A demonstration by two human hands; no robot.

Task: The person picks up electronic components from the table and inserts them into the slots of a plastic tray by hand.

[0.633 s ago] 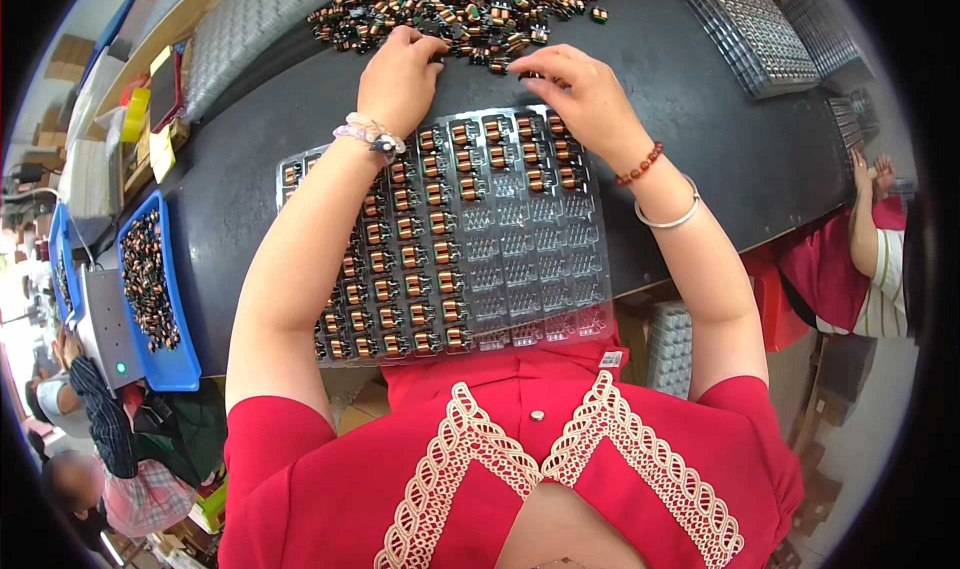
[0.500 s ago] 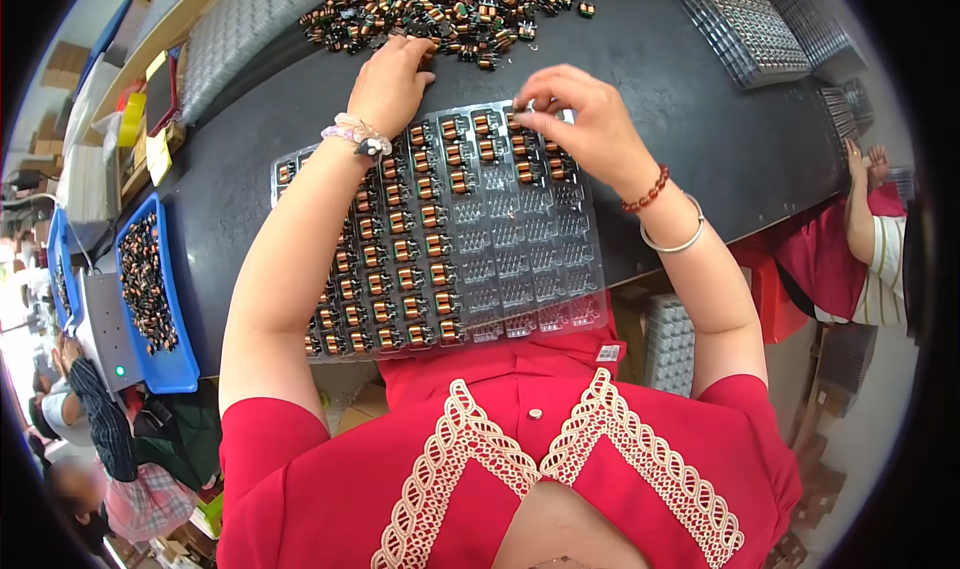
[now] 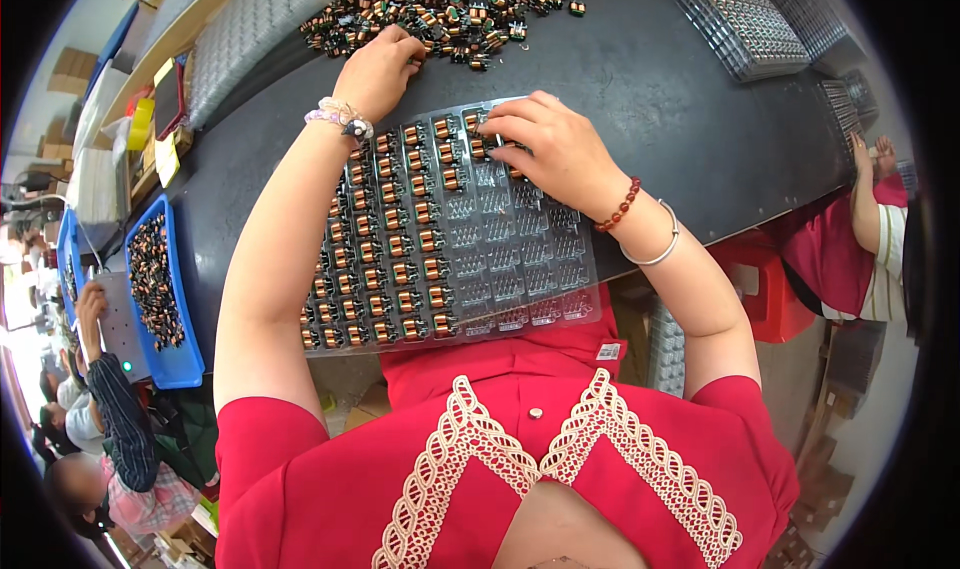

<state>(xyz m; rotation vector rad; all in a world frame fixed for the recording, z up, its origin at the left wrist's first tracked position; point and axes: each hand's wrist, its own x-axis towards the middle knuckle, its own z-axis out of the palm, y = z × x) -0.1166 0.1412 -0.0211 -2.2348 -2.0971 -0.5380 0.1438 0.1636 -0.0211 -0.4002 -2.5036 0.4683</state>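
A clear plastic tray (image 3: 480, 291) lies at the table's near edge, over my lap. Many of its pockets hold copper-wound coils (image 3: 401, 244) with black bases, while pockets toward the lower right are bare. My right hand (image 3: 555, 149) is over the tray's far right part, thumb and fingers closed around a coil there; the palm hides the pockets below. My left hand (image 3: 380, 74) rests beyond the tray's far edge, beside a loose heap of coils (image 3: 450, 14). Its fingers are curled together, and what they hold, if anything, is hidden.
Stacked clear trays (image 3: 735, 24) stand at the far right, with more trays (image 3: 255, 39) at the far left. A blue bin (image 3: 185, 354) of small parts sits left of the dark table (image 3: 640, 99). Other people work at both sides; one person's hand (image 3: 92, 304) is raised at left.
My right hand has moved left and slightly down onto the tray. My left hand has shifted a little left and away from me. At left, a co-worker's arm has risen.
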